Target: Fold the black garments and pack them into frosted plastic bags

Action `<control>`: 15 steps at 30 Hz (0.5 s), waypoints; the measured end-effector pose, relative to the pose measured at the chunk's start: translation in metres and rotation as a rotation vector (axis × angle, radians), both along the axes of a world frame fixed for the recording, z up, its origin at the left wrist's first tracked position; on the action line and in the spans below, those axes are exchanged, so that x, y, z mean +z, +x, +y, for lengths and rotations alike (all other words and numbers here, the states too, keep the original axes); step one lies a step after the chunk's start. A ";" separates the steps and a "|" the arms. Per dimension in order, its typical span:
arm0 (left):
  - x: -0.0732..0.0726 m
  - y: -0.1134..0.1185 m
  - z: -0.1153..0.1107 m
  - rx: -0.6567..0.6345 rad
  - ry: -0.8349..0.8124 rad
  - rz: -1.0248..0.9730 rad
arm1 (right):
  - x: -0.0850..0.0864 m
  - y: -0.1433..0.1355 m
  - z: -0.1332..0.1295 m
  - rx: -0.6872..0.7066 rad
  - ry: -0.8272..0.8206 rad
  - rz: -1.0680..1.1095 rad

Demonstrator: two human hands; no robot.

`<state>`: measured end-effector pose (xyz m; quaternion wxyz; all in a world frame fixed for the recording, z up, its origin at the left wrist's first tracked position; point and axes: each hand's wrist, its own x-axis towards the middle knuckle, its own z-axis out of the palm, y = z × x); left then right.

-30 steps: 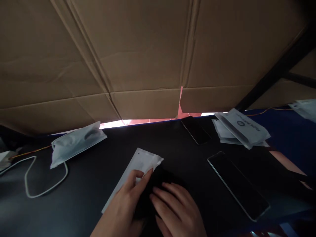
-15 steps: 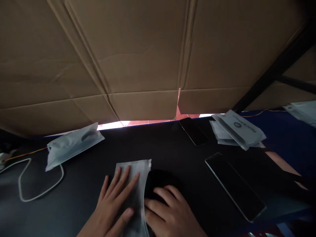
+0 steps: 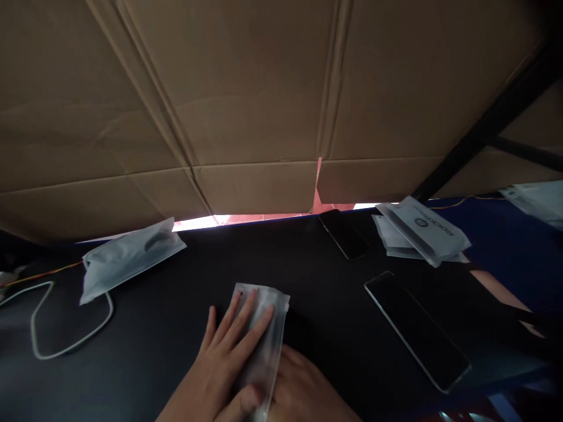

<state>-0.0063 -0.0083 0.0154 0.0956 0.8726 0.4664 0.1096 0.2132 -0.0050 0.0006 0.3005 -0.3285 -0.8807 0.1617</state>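
Clearly, brown cardboard filled the upper part of the frame, and a black tabletop lay below it. At the bottom centre, the left hand rested with its fingers spread apart, flat upon a whitish translucent bag. The right hand was just beside, partly hidden by this bag's right edge; whether it pinched something, I could not tell. A filled bag lay at the left, and some printed bags overlapped at the right. Below these was a larger phone; a smaller phone lay nearer the centre. One thin white cable curved at the lower left.
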 end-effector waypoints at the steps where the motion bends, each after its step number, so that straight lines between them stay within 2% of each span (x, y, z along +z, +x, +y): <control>1: -0.004 -0.002 0.000 0.018 0.017 0.025 | -0.005 0.005 0.000 0.030 0.040 -0.001; 4: -0.018 -0.005 0.000 0.052 0.070 0.084 | -0.016 0.027 -0.001 0.222 0.075 0.044; 5: -0.022 -0.005 0.000 0.059 0.081 0.096 | -0.019 0.035 -0.003 0.240 0.078 0.072; 6: -0.025 -0.005 -0.001 0.067 0.087 0.105 | -0.020 0.044 -0.005 0.199 0.094 0.104; 8: -0.028 -0.003 -0.002 0.077 0.105 0.114 | -0.024 0.058 -0.013 0.000 0.157 0.121; 10: -0.028 0.000 -0.003 0.083 0.123 0.116 | -0.032 0.065 -0.021 -0.225 0.217 0.053; 11: -0.028 0.001 -0.004 0.084 0.129 0.113 | -0.039 0.065 -0.025 -0.290 0.233 0.002; 14: -0.025 0.006 -0.005 0.063 0.099 0.094 | -0.060 0.049 -0.033 -0.361 0.230 0.004; 15: -0.024 0.007 -0.005 0.048 0.076 0.086 | -0.065 0.041 -0.035 -0.408 0.223 0.078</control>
